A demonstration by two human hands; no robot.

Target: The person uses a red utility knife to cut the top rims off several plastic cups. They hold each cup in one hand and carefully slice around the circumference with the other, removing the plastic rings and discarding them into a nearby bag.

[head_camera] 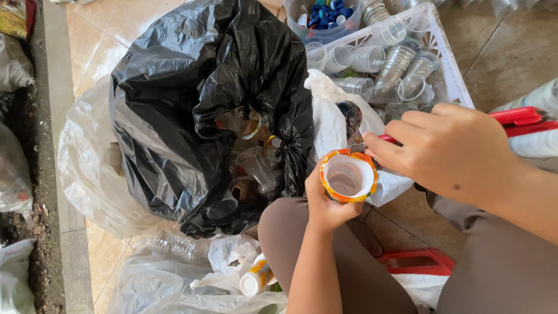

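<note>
We hold a clear plastic cup (347, 176) in our left hand (326, 204), fingers wrapped up around its side from below, so that the open mouth faces straight up at us and its long axis runs toward the camera. An orange and yellow label band rings the rim. Our right hand (447, 152) comes in from the right, closed around a red-handled cutter (519, 119) whose handle trails off past the wrist toward the right edge; the blade end pokes out from under the fingertips and meets the rim of the cup on its upper right side, right where the label sits. So the cup lies just left of and slightly below the right hand, touching the tool's tip, and the left hand is underneath it. Beyond the hands, a white plastic bag (329, 119) lies draped beside a big black rubbish bag (192, 87) that gapes open on more cups and bottles. Behind that stands a white crate (447, 55) stacked with clear cups, and a tub of blue bottle caps (327, 14). Near our knee lies a small white-capped bottle (257, 279) among clear plastic sacks (87, 151) on the tiled floor (511, 52).
</note>
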